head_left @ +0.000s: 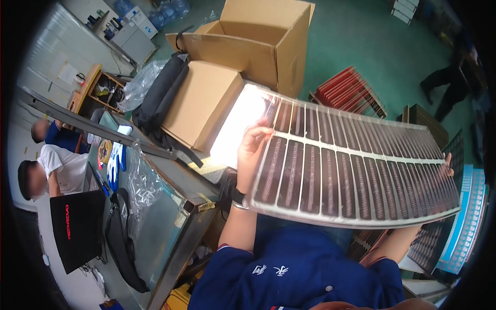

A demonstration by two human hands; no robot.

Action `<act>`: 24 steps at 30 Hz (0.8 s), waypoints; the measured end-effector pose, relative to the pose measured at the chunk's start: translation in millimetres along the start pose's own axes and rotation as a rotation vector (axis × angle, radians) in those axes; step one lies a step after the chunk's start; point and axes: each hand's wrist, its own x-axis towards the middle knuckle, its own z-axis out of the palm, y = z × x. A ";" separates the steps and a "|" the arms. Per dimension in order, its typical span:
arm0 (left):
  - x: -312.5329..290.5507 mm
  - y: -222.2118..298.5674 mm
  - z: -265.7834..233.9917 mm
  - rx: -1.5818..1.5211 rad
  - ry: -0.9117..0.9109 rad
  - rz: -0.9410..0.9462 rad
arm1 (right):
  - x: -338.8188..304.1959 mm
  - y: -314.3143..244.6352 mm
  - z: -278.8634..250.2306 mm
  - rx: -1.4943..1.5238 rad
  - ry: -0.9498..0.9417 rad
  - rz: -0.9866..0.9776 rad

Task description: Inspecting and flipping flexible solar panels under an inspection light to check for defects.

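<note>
A wide, glossy sheet, patterned with two rows of dark rectangular panels divided by pale strips, spans the space before my chest. It is tilted and slightly bowed, and its near edge looks layered; I cannot tell whether it is one sheet or several. Gripping its left edge, my left hand has the fingers on the upper face and a dark band at the wrist. At the opposite edge, my right hand holds on with only some fingers showing; the sheet hides the rest. Beneath its left end lies a brightly lit white surface.
Cardboard boxes and a black bag stand beyond my left hand. A glass-topped table carries plastic film, gloves and a laptop. Red racks and blue sheets lie rightward. Other people are at left and far right.
</note>
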 end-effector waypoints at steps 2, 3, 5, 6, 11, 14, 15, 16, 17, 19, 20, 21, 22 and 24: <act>-0.8 -2.7 -0.1 0.013 0.009 -0.065 | 1.1 -37.3 43.5 -0.710 0.180 0.137; -4.8 -0.7 2.3 -0.077 0.004 -0.143 | 3.6 -52.3 67.3 -1.136 0.233 0.270; -5.2 0.0 9.5 -0.257 -0.001 -0.326 | -0.6 -67.4 87.3 -1.377 0.271 0.302; -9.6 -3.0 6.4 -0.274 -0.005 -0.359 | -2.1 -78.1 92.8 -1.380 0.293 0.282; -18.1 4.0 9.6 -0.412 0.061 -0.518 | -8.9 -106.6 114.5 -1.447 0.333 0.253; -25.0 -10.4 0.5 -0.352 -0.037 -0.519 | -5.0 -112.8 133.0 -1.477 0.332 0.240; -25.3 -12.7 0.9 -0.361 -0.039 -0.530 | -4.5 -112.8 143.0 -1.480 0.315 0.214; -25.2 -14.0 1.8 -0.341 -0.051 -0.527 | -5.1 -113.4 152.3 -1.458 0.299 0.174; -25.6 -14.9 1.7 -0.315 -0.057 -0.522 | -5.5 -115.2 158.1 -1.434 0.304 0.141; -28.4 -16.1 -2.3 -0.276 -0.024 -0.490 | -0.9 -107.4 122.1 -1.523 0.406 0.301; -28.1 -17.7 -2.3 -0.253 -0.019 -0.463 | -1.3 -92.3 100.4 -1.624 0.482 0.464; -27.6 -16.5 -2.4 -0.258 -0.013 -0.469 | -2.2 -85.0 90.6 -1.716 0.560 0.633; -27.0 -13.5 -2.3 -0.240 -0.020 -0.460 | -0.4 -90.5 105.9 -1.719 0.571 0.630; -24.8 -14.4 -2.3 -0.232 -0.030 -0.450 | 6.4 -100.2 148.1 -2.225 0.519 0.470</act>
